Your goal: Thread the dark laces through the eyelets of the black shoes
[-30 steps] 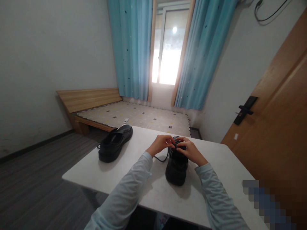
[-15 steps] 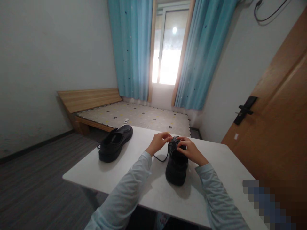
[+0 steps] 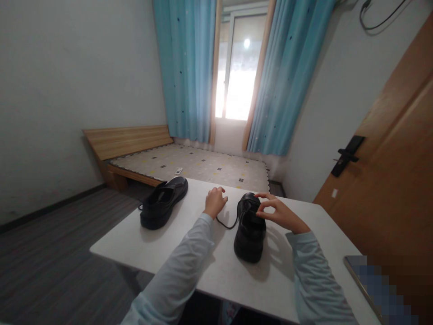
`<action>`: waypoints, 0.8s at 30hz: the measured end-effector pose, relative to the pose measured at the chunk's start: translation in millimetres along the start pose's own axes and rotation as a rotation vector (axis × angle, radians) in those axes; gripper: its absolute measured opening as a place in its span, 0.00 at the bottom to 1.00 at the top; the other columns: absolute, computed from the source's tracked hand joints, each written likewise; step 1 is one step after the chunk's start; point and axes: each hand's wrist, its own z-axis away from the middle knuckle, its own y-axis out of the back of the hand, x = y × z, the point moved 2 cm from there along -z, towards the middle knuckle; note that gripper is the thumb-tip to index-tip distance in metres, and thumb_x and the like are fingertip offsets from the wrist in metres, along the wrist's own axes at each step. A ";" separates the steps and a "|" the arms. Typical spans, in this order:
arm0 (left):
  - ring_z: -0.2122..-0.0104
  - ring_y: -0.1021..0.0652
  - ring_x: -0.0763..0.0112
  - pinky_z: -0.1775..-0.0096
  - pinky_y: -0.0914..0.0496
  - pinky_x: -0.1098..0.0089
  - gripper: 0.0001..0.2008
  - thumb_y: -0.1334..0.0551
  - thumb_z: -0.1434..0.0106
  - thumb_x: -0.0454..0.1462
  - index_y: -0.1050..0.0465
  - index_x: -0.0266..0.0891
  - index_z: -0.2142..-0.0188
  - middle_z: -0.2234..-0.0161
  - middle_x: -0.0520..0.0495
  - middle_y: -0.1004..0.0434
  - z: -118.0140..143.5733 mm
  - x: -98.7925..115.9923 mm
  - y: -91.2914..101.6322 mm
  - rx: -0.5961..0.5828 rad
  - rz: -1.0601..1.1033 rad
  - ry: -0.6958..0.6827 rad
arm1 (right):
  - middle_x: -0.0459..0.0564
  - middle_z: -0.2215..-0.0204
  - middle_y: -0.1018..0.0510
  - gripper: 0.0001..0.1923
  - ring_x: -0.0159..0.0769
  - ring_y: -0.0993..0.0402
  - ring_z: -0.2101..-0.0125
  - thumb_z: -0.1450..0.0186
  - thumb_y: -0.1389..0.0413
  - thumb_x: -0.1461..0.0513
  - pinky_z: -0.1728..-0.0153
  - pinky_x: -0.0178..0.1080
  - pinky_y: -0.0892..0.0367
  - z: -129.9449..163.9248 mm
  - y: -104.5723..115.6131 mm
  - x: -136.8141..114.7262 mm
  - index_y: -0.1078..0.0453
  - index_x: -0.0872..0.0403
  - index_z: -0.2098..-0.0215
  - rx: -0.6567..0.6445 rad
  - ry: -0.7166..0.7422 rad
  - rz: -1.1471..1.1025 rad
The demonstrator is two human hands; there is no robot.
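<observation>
A black lace-up shoe [image 3: 250, 230] stands upright on the white table [image 3: 209, 266], heel toward the person and toe toward the far edge, thick-soled and matte, with its dark lace [image 3: 227, 224] trailing loose off its left side in a curve across the tabletop. The left hand [image 3: 215, 201] sits curled into a loose fist just left of the shoe's toe, at the far end of that lace; whether the lace is actually pinched in it cannot be told. The right hand [image 3: 279, 212] hovers at the shoe's right side with thumb and forefinger drawn close together over the laced top and the other fingers spread, seemingly nipping something there, though the contact is too small to make out. A second black shoe [image 3: 163, 202] lies well apart near the table's left far corner, its toe close to the far edge. Bare tabletop lies between the two shoes and on the near side of the laced shoe, and more to its right up to a blurred flat object [image 3: 368, 280] at the right near corner. Beyond the far edge stand a low bed [image 3: 189, 164] and blue curtains [image 3: 277, 81]
</observation>
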 end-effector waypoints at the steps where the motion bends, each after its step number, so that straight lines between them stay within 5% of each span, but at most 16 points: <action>1: 0.56 0.28 0.61 0.55 0.34 0.65 0.14 0.39 0.44 0.40 0.29 0.38 0.58 0.58 0.41 0.28 0.5 -3.1 -1.8 -0.019 -0.055 0.021 | 0.54 0.49 0.31 0.11 0.46 0.36 0.49 0.43 0.41 0.55 0.45 0.50 0.48 1.0 1.4 -1.1 0.27 0.54 0.78 -0.014 0.001 -0.011; 12: 0.55 0.28 0.59 0.57 0.34 0.62 0.11 0.40 0.43 0.42 0.26 0.43 0.62 0.59 0.44 0.26 1.8 -15.2 -11.7 -0.173 -0.222 0.038 | 0.53 0.46 0.34 0.11 0.45 0.40 0.45 0.44 0.40 0.54 0.43 0.48 0.49 7.8 11.8 -12.0 0.27 0.53 0.75 -0.158 0.035 -0.120; 24: 0.58 0.27 0.63 0.57 0.34 0.64 0.12 0.41 0.41 0.40 0.30 0.43 0.57 0.59 0.44 0.26 0.1 -20.1 -17.0 -0.112 -0.243 0.029 | 0.53 0.39 0.41 0.13 0.49 0.46 0.40 0.46 0.39 0.52 0.41 0.50 0.53 9.6 9.5 -12.8 0.25 0.53 0.74 -0.352 0.043 -0.187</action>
